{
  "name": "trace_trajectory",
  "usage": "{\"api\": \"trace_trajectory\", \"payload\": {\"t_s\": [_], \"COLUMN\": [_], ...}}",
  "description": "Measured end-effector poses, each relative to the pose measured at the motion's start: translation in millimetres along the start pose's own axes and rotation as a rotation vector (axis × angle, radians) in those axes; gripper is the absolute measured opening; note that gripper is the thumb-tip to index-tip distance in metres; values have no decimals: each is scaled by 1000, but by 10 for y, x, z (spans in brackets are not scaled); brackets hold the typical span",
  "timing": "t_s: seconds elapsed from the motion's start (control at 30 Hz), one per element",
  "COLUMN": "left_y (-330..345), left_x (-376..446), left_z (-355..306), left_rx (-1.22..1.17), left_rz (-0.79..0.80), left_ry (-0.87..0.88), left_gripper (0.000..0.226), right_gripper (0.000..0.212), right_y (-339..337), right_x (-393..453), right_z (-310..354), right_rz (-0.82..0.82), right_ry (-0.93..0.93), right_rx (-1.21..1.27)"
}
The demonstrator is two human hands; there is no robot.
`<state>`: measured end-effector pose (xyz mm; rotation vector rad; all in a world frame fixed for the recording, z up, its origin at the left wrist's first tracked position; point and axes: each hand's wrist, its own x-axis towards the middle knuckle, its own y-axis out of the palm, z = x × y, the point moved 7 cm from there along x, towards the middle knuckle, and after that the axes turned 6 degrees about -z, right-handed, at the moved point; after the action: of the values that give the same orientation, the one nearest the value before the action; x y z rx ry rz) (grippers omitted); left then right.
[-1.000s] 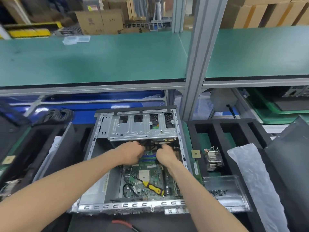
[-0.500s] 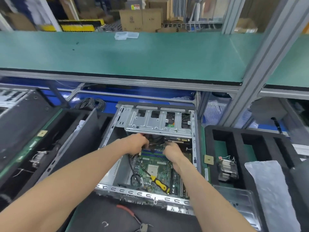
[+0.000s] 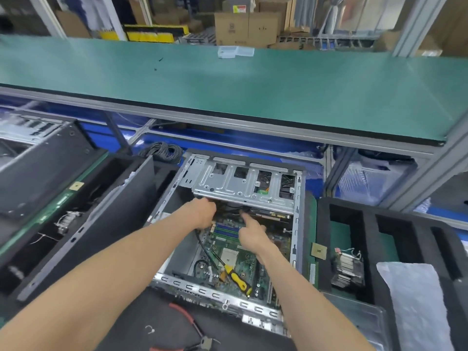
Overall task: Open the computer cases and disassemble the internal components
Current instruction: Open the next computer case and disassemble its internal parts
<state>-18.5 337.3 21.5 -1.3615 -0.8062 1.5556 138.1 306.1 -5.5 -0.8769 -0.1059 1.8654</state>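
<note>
An open computer case (image 3: 217, 292) lies in front of me with its silver drive cage (image 3: 228, 183) at the far end. The green motherboard (image 3: 243, 264) is bare inside, and a yellow-handled screwdriver (image 3: 238, 277) lies on it. My left hand (image 3: 202, 214) reaches under the cage's near edge with curled fingers; what they hold is hidden. My right hand (image 3: 250, 231) is beside it over the blue memory slots (image 3: 226, 228). Its index finger points straight at the dark cables under the cage.
A black foam tray (image 3: 369, 219) on the right holds a heatsink (image 3: 348, 268), with a processor chip (image 3: 318, 250) beside it. Red-handled pliers (image 3: 187, 323) lie near me. A dark side panel (image 3: 101, 219) leans at the left. The green shelf (image 3: 228, 84) overhangs the far side.
My right hand has gone from curled at the cage's edge to pointing with a straight index finger. The left hand stays under the cage. My view has swung left.
</note>
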Motion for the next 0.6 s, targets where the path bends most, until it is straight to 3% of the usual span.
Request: {"api": "trace_trajectory", "payload": {"t_s": [0.2, 0.4, 0.5, 0.6], "left_y": [70, 55, 68, 96], "left_x": [90, 82, 59, 48], "left_z": [125, 192, 233, 331], "left_rx": [-63, -73, -63, -94], "left_rz": [46, 32, 55, 145], "left_ry": [-23, -6, -15, -75], "left_gripper": [38, 28, 9, 23], "right_gripper": [87, 91, 90, 91], "right_y": [243, 380, 411, 424], "right_x": [95, 162, 245, 321], "right_z": [91, 149, 184, 189], "right_rz": [9, -13, -35, -47], "right_ry": [-159, -198, -209, -215], "right_rx": [-450, -515, -557, -594]}}
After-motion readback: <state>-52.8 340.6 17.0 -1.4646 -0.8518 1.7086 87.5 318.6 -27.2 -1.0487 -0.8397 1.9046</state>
